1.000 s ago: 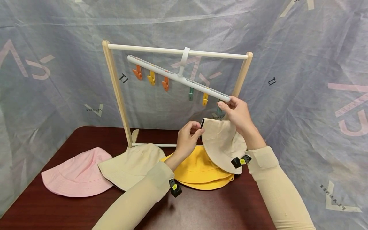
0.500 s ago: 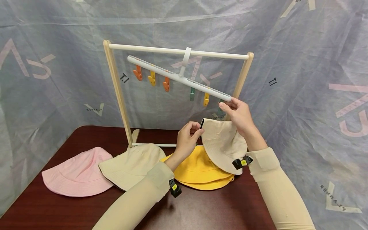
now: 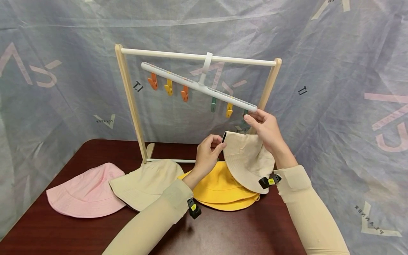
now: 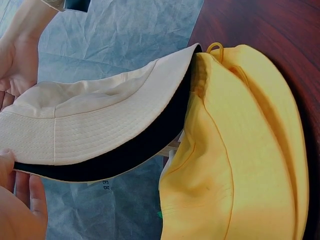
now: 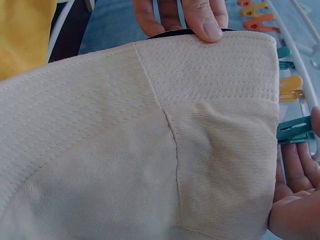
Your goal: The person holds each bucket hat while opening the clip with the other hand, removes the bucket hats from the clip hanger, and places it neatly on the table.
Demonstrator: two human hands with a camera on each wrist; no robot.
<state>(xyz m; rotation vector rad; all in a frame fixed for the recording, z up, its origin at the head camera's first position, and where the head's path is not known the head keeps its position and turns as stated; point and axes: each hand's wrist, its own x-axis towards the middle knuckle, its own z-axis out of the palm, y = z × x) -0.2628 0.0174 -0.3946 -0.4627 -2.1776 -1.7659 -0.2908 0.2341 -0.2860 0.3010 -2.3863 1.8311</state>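
A cream bucket hat (image 3: 245, 152) with a black lining hangs from my left hand (image 3: 205, 154), which pinches its brim edge between thumb and fingers. In the left wrist view the dark underside of the brim (image 4: 120, 160) shows. My right hand (image 3: 267, 131) is at the lower right end of a white clip hanger (image 3: 188, 83), thumb and fingers pinching a green clip (image 5: 295, 129). That clip lies right beside the hat's edge in the right wrist view; whether its tips touch the fabric I cannot tell. The hanger tilts down to the right.
The hanger hooks over the rail (image 3: 159, 54) of a wooden-sided rack. Orange, yellow and green clips (image 3: 168, 87) hang along it. On the dark red table (image 3: 223, 233) lie a pink hat (image 3: 86, 193), another cream hat (image 3: 153, 184) and stacked yellow hats (image 3: 216, 187).
The hanger's low end and my right hand have shifted very slightly right and down. My left hand and the cream hat stay almost where they were.
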